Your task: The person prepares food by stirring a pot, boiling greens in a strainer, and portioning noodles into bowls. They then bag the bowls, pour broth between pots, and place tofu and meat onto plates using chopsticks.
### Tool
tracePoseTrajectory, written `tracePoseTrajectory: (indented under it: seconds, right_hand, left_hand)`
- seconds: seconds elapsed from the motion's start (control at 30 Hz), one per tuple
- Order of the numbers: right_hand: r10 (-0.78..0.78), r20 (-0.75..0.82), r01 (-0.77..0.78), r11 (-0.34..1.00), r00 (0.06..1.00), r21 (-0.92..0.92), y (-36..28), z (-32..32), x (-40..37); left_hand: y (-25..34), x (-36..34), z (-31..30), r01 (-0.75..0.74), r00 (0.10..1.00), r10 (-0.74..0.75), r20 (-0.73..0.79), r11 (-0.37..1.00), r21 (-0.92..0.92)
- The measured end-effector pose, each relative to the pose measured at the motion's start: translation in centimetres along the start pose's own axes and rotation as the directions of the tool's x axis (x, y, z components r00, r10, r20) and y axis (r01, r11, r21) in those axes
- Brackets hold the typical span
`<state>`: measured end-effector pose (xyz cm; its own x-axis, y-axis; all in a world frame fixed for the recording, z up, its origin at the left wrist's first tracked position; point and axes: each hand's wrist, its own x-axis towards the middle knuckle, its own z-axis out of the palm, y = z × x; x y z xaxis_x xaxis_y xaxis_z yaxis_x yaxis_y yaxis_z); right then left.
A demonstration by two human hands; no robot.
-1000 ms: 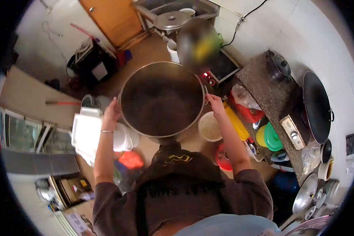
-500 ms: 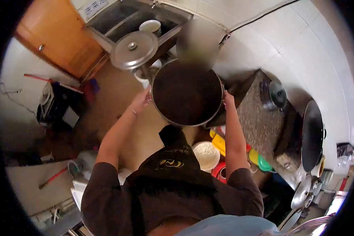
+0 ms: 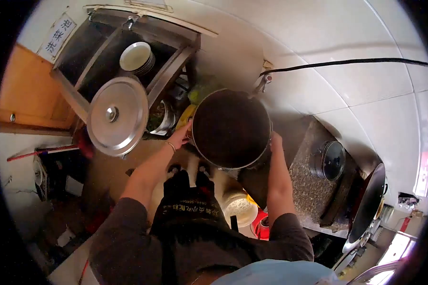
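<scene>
A large deep pot [image 3: 230, 128] with a dark inside is held out in front of me, its mouth facing up toward the camera. On its left side, my left hand [image 3: 180, 135] is closed round the side handle. My right hand [image 3: 276, 142] grips the opposite side, where the fingers and the handle are mostly hidden. Just beyond the far rim, a tap [image 3: 266, 81] with a black hose [image 3: 342, 64] sticks out from the wall. Left of the pot, a round metal lid [image 3: 116, 116] with a knob leans by the sink.
The metal sink [image 3: 173, 71] holds a stack of white bowls [image 3: 137, 58]. On the right, a stone counter [image 3: 295, 185] carries a glass-lidded pot [image 3: 330, 160] and a wok [image 3: 368, 204]. Below my right arm stand a pale tub [image 3: 241, 209] and something red [image 3: 261, 225].
The view has shifted toward the sink and wall, and the sink and lid look closer. The pot, still in both hands, now appears near the wall tap. My feet have come into view.
</scene>
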<state>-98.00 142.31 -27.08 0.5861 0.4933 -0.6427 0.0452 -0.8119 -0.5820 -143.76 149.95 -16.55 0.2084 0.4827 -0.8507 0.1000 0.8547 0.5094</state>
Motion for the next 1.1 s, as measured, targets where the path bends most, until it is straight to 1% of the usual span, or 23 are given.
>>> tracePoseTrajectory:
  seconds: [0.03, 0.07, 0.13, 0.27, 0.3, 0.33, 0.4, 0.43, 0.47, 0.5, 0.57, 0.6, 0.63, 0.67, 0.7, 0.77, 0.83, 0.87, 0.9, 0.93, 0.97, 1.0, 1.1]
  right_hand:
    - [0.048, -0.022, -0.044, 0.983, 0.999, 0.179, 0.5, 0.2, 0.6]
    - [0.059, -0.026, -0.053, 0.983, 0.998, 0.178, 1.2, 0.4, 0.9]
    - [0.020, 0.058, -0.050, 0.816, 0.998, 0.576, 2.2, 1.1, 1.1]
    - [0.190, 0.003, -0.158, 0.808, 0.982, 0.567, -2.1, 0.3, -3.8]
    - [-0.038, -0.206, 0.126, 0.893, 0.978, 0.433, -3.6, 0.7, -4.2]
    - [-0.277, -0.360, 0.372, 0.900, 0.891, 0.226, -5.1, 1.2, -5.1]
    - [-0.455, -0.479, 0.608, 0.759, 0.751, 0.233, -14.8, 2.6, -12.7]
    - [-0.621, -0.462, 0.761, 0.610, 0.633, 0.222, -17.9, 3.7, -14.9]
    - [-0.777, -0.434, 0.797, 0.574, 0.457, -0.188, -22.1, 3.5, -18.3]
    - [-0.804, -0.411, 0.805, 0.547, 0.429, -0.229, -23.3, 4.1, -18.0]
    - [-0.826, -0.436, 0.805, 0.509, 0.357, -0.306, -23.7, 4.3, -17.0]
    - [-0.821, -0.486, 0.790, 0.499, 0.300, -0.357, -23.0, 3.8, -16.2]
    - [-0.755, -0.508, 0.780, 0.583, 0.415, -0.229, -22.9, 3.0, -16.5]
    - [-0.675, -0.524, 0.754, 0.651, 0.519, -0.092, -22.8, 2.4, -17.0]
    - [-0.608, -0.559, 0.712, 0.701, 0.563, -0.044, -23.3, 2.3, -17.5]
    - [-0.514, -0.525, 0.640, 0.765, 0.678, 0.078, -22.5, 1.8, -17.7]
    - [-0.407, -0.537, 0.600, 0.761, 0.738, 0.248, -20.9, 0.7, -21.0]
    - [-0.411, -0.506, 0.575, 0.787, 0.759, 0.223, -19.1, 0.4, -22.2]
    - [-0.525, -0.502, 0.688, 0.692, 0.687, 0.218, -16.6, 0.2, -24.8]
    - [-0.545, -0.513, 0.712, 0.670, 0.663, 0.208, -14.1, -0.1, -28.4]
    - [-0.583, -0.481, 0.738, 0.631, 0.655, 0.239, -10.5, 0.0, -31.8]
    - [-0.637, -0.446, 0.757, 0.633, 0.629, 0.163, -6.1, 0.2, -34.8]
    - [-0.423, -0.381, 0.552, 0.759, 0.822, 0.346, 9.9, -1.7, -47.4]
  left_hand:
    - [1.0, 0.4, 0.4, -0.010, 1.000, 0.010, -0.001, 1.000, -0.003]
    - [1.9, 0.7, 0.6, 0.000, 1.000, 0.000, 0.004, 1.000, 0.001]
    - [3.8, 1.3, 1.0, 0.006, 1.000, -0.006, 0.001, 0.999, 0.049]
    - [4.3, 6.9, -1.1, 0.018, 0.988, -0.033, 0.150, 0.995, 0.100]
    - [5.0, 6.7, -0.9, 0.020, 0.992, -0.031, 0.120, 0.996, 0.092]
    - [5.2, 6.5, -1.0, 0.032, 0.995, -0.039, 0.088, 0.996, 0.082]
    - [4.7, 8.3, -2.2, 0.092, 0.987, -0.101, 0.121, 0.993, 0.075]
    - [4.8, 7.6, -2.2, 0.056, 0.994, -0.064, 0.091, 0.994, 0.093]
    - [4.8, 7.0, -2.4, 0.017, 0.998, -0.024, 0.064, 0.993, 0.116]
    - [3.6, 8.3, -3.7, 0.024, 0.996, -0.027, 0.081, 0.999, 0.047]
    - [0.6, 10.1, -7.1, -0.055, 0.959, 0.057, 0.279, 0.998, -0.014]
    - [1.8, 6.2, -5.1, -0.024, 0.993, 0.022, 0.120, 1.000, 0.016]
    - [0.6, 4.6, -5.5, -0.136, 0.982, 0.137, 0.132, 0.991, -0.017]
    - [1.1, 2.3, -4.8, -0.113, 0.984, 0.104, 0.147, 0.992, 0.054]
    - [-0.4, 1.8, -6.2, -0.113, 0.969, 0.115, 0.220, 0.993, -0.022]
    - [-2.7, 0.0, -7.5, -0.331, 0.901, 0.271, 0.338, 0.934, 0.134]
    - [-3.8, -1.7, -6.9, 0.041, 0.969, -0.025, 0.246, 0.997, -0.063]
    - [-5.0, -1.2, -8.0, 0.139, 0.828, -0.094, 0.553, 0.989, -0.040]
    - [-6.9, 0.0, -9.1, 0.239, 0.593, -0.150, 0.791, 0.971, 0.005]
    - [-8.9, 0.3, -8.8, 0.243, 0.558, -0.186, 0.809, 0.968, 0.055]
    - [-11.1, 0.5, -8.2, 0.247, 0.777, -0.316, 0.544, 0.948, 0.199]
    - [-13.1, 0.3, -6.7, 0.276, 0.912, -0.353, 0.208, 0.905, 0.324]
    - [-15.8, -12.0, 2.6, 0.204, 0.850, -0.447, 0.279, 0.768, 0.608]
